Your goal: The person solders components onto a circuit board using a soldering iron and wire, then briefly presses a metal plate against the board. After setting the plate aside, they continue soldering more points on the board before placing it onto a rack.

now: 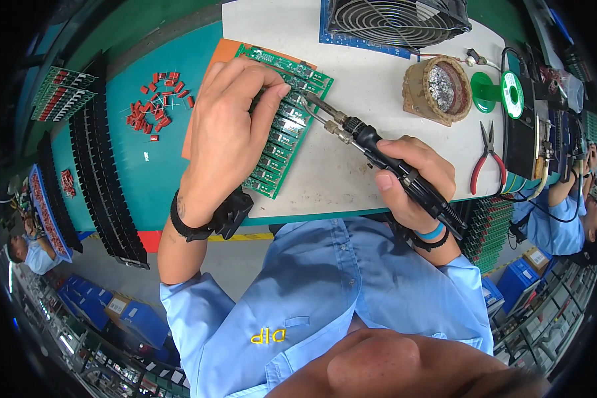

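A green circuit board panel [270, 174], divided into several small sections, lies partly on an orange sheet [225, 51]. My left hand [229, 113] reaches over its upper part, thumb and forefinger closed together at the board; what they pinch, if anything, is hidden. In my right hand [421, 174] is a black-handled soldering iron [370, 140] with a thin metal feed tube along its shaft. The iron slants up and left, its tip close to my left fingertips at the board. Whether the tip touches a joint cannot be made out.
Loose red components [139, 121] with wire leads lie on the green mat at left, beside long black racks [103, 179]. A fan [398, 23], a brown pot [414, 93], a solder spool [512, 95] and red-handled pliers [476, 174] stand or lie beyond and right. Other people sit at both sides.
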Demonstrator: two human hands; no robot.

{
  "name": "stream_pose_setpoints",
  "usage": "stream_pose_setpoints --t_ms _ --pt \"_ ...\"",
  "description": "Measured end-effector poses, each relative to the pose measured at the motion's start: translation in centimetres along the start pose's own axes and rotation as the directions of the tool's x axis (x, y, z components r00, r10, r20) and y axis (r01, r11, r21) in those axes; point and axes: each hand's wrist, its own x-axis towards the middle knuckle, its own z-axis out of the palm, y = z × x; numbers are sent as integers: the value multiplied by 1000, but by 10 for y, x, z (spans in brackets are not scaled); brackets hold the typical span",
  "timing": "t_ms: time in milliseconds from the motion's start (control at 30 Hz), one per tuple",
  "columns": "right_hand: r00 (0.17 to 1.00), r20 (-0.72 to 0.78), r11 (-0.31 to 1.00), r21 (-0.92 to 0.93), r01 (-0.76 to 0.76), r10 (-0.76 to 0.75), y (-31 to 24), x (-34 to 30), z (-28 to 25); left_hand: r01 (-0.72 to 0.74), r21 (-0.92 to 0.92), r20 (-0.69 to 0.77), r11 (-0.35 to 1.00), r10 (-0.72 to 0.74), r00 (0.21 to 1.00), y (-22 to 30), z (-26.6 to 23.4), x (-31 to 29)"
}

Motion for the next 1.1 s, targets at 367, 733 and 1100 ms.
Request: stream_pose_setpoints --t_ms 367,733,1100 --pt "999 -45 1000 14 14 -13 -2 -16 -14 5 -5 -12 1000 -5 1000 1 -1 0" --pt "821 -571 988 -119 -101 15 17 -71 -36 -3 -22 -29 1000 2 1000 0 -2 -3" --pt "990 6 990 -22 -139 139 -22 -2 -12 14 -49 -20 999 -15 1000 -1 -1 -3"
